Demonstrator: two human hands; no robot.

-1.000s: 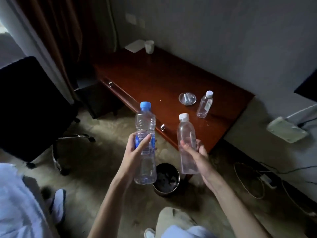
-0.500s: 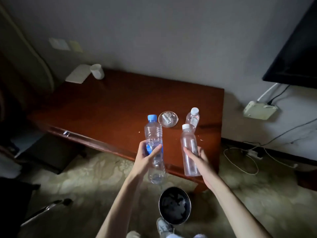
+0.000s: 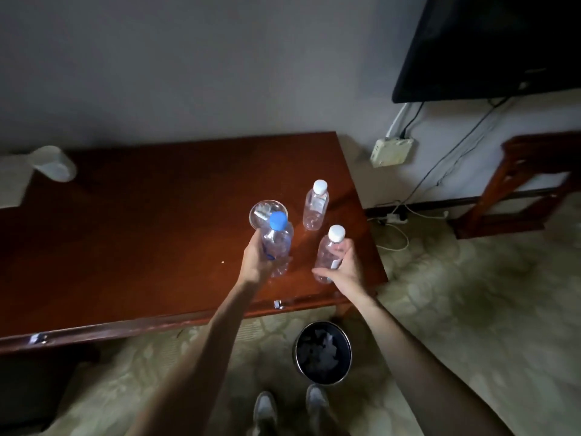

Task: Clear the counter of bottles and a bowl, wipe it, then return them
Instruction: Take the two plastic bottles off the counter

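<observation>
left hand [image 3: 256, 262] wrapped tight round the blue-capped bottle [image 3: 276, 243], right hand [image 3: 342, 269] curled round the white-capped bottle [image 3: 330, 253], both upright over the right end of the wooden counter [image 3: 141, 234]; can't tell if their bases touch it. beyond the blue cap on the counter, the glass bowl [image 3: 262, 209]; just right of it a third bottle [image 3: 315, 206] standing free. far left of the counter, a white cup [image 3: 53, 163]. below the counter's front edge, a dark bin [image 3: 323, 352] on patterned carpet [image 3: 471, 294]. up right, a black tv [image 3: 490, 42] on the wall.
</observation>
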